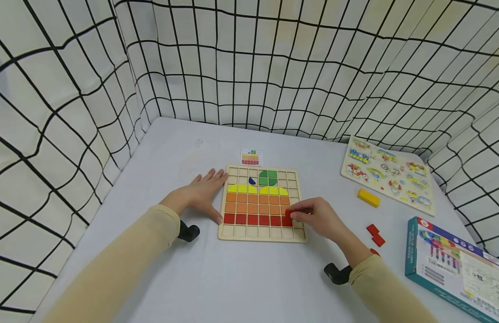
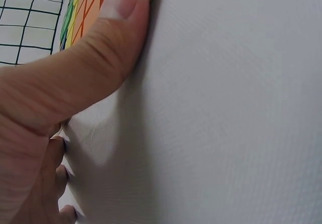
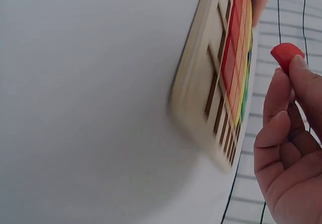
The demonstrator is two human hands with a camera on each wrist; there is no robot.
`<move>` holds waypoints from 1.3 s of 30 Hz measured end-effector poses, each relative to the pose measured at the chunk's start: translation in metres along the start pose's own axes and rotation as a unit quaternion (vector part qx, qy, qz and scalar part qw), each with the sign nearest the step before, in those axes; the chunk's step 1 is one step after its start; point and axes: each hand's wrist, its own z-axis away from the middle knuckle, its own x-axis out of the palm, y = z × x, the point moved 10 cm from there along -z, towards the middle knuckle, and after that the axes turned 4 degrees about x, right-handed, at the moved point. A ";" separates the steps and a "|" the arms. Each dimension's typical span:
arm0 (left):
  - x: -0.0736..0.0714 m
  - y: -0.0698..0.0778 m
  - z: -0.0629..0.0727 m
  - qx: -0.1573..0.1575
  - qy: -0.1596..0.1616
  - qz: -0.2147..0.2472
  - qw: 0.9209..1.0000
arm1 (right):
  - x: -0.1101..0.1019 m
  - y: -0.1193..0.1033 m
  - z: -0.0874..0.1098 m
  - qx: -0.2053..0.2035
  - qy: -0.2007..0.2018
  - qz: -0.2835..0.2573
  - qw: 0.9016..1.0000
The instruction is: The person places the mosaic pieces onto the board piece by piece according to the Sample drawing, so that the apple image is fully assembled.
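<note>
A wooden grid board (image 1: 262, 232) lies on the table, filled with rows of red, orange and yellow pieces, a green rounded shape (image 1: 267, 177) and a small blue piece (image 1: 252, 181). Spread along the board's left edge is my left hand (image 1: 201, 193); in the left wrist view its thumb (image 2: 113, 38) lies at the board's rim. Between thumb and fingers my right hand (image 1: 321, 218) pinches a small red piece (image 3: 288, 55) with a curved edge. That hand is over the right end of the red row.
A small picture card (image 1: 251, 158) lies just behind the board. Toward the right are a yellow block (image 1: 368, 198), loose red pieces (image 1: 378, 240), a picture puzzle board (image 1: 388, 172) and a box (image 1: 455, 269). Black netting (image 1: 249, 83) surrounds the table's back and sides.
</note>
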 end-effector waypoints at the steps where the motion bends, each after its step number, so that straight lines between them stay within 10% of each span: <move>1: 0.000 0.000 0.000 -0.001 0.000 0.000 1.000 | 0.005 -0.005 -0.003 -0.002 -0.004 -0.011 1.000; 22: -0.004 0.002 0.004 0.003 -0.007 0.001 1.000 | 0.110 -0.094 -0.030 -0.049 -0.078 0.030 0.995; 39: -0.003 0.000 0.004 0.006 -0.005 0.002 1.000 | 0.123 -0.104 -0.023 -0.067 -0.055 0.081 0.993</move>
